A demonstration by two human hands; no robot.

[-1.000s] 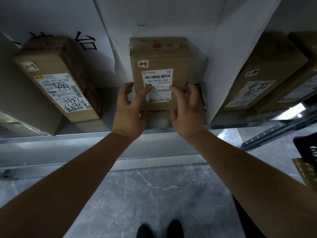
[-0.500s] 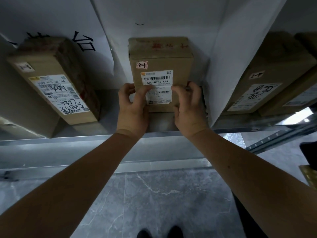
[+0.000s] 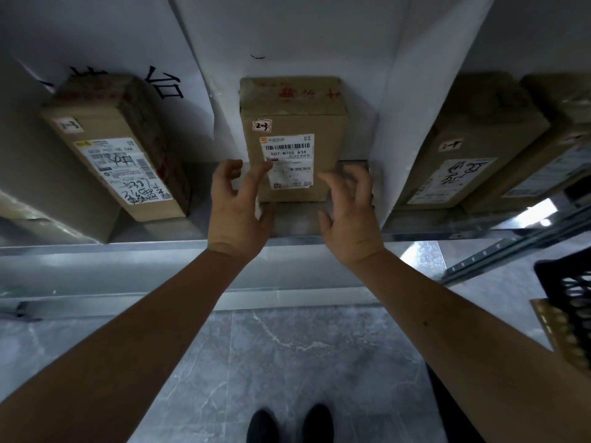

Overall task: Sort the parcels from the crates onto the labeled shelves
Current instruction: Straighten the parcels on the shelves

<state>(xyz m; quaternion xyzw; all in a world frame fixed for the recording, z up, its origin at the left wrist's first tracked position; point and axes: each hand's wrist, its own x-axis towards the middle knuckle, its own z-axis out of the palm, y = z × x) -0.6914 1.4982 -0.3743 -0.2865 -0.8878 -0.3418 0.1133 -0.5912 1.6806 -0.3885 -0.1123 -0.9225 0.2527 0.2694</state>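
Released since earlier: left hand [image 3: 238,206] and right hand [image 3: 350,212], fingers spread, empty, drawn back from parcel [image 3: 292,145], which stands on shelf [image 3: 160,247], placed. Crate [image 3: 572,295] unsorted, likely.

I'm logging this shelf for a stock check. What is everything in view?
Brown cardboard parcels: four; middle one, labelled 2-3; one left; two right.
White divider sheets: two, either side of the middle parcel.
Grey metal shelf: one, under the parcels.
Black plastic crate: one, right edge.
Grey marbled floor: below.
Black shoes: two, bottom centre.
Left hand, right hand: open, at the middle parcel.
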